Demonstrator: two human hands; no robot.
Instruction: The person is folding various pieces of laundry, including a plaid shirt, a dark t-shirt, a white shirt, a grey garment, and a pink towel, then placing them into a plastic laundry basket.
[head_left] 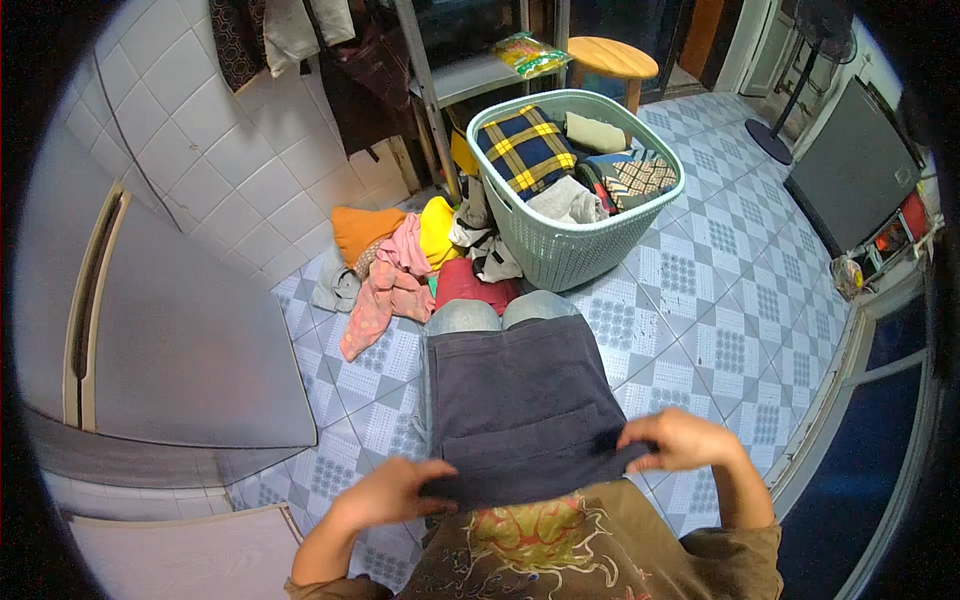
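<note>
The left hand [385, 492] and right hand [685, 440] are apart, each pinching a near corner of a dark cloth [520, 400], the left one at its near left corner and the right one at its near right corner. The cloth lies spread flat over the seated person's lap, its far edge just short of the knees [467, 316], which are in light blue trousers. Just beyond the knees, a heap of clothes [405, 252] lies on the patterned tile floor [720, 340], with orange, yellow, pink and grey pieces, and a red piece [470, 287] at its near right side. Far right of the heap stands a pale green basket [570, 255] filled with clothing, a navy and yellow plaid cloth [527, 150] on its left side. Beyond the basket is a round wooden stool [615, 60]; a grey cabinet door [200, 330] stands on the left.
</note>
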